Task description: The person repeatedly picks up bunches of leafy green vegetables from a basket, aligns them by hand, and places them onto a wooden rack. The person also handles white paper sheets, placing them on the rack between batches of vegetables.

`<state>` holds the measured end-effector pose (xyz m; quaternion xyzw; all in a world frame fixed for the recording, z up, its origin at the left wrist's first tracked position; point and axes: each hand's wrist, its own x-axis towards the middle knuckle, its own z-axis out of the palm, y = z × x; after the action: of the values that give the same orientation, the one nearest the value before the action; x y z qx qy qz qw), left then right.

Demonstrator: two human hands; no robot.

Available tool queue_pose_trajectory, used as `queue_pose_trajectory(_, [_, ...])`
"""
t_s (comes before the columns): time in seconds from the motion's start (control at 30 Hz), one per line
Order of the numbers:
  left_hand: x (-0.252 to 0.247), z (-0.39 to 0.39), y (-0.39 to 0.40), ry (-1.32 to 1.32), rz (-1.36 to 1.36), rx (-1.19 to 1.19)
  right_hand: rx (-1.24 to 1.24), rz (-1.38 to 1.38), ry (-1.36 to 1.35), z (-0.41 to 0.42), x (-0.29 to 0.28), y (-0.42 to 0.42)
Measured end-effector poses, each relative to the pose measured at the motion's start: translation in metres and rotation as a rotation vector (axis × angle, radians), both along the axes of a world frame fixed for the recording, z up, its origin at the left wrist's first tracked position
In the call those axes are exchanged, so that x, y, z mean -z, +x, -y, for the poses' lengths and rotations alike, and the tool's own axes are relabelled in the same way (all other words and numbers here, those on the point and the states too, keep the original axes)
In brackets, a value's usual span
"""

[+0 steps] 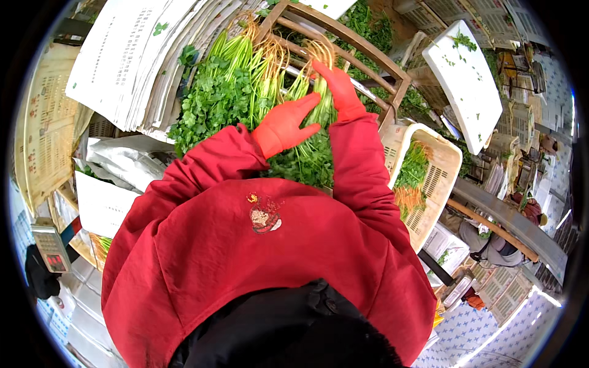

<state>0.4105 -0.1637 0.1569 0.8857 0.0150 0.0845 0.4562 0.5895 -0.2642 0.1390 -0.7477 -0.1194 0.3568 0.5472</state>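
Note:
My right hand (339, 88), in an orange-red rubber glove, is around the pale stems of a coriander bunch (326, 103) just below its roots. Gloved the same way, my left hand (286, 123) lies against the bunch lower down, thumb and fingers spread apart. The bunch's leaves hang toward my body, under my left wrist. To the left, a larger pile of coriander (221, 87) lies with its tan roots pointing away from me. Beneath the roots is a brown slatted frame (368, 69).
Stacked printed white sheets (115, 60) stand at the left. A plastic crate (439, 179) with bundled coriander is by my right elbow. Beyond it lies a white foam board (464, 87) with leaf scraps. A digital scale display (51, 250) stands far left. Another person (497, 248) is at the right.

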Motion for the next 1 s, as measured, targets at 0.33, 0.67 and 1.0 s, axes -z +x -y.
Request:
queue_pose_trajectory(0.33, [-0.019, -0.038, -0.053, -0.114, 0.01, -0.633, -0.044, 0.118, -0.2, 0.001, 0.016, 0.008])
queue_pose_trajectory(0.67, [-0.034, -0.018, -0.047, -0.051, -0.803, -0.091, -0.021, -0.256, 0.348, 0.032, -0.046, -0.021])
queue_pose_trajectory(1.0, [-0.078, -0.029, -0.078, -0.552, -0.317, -0.466, 0.341, -0.126, 0.271, 0.104, -0.062, -0.013])
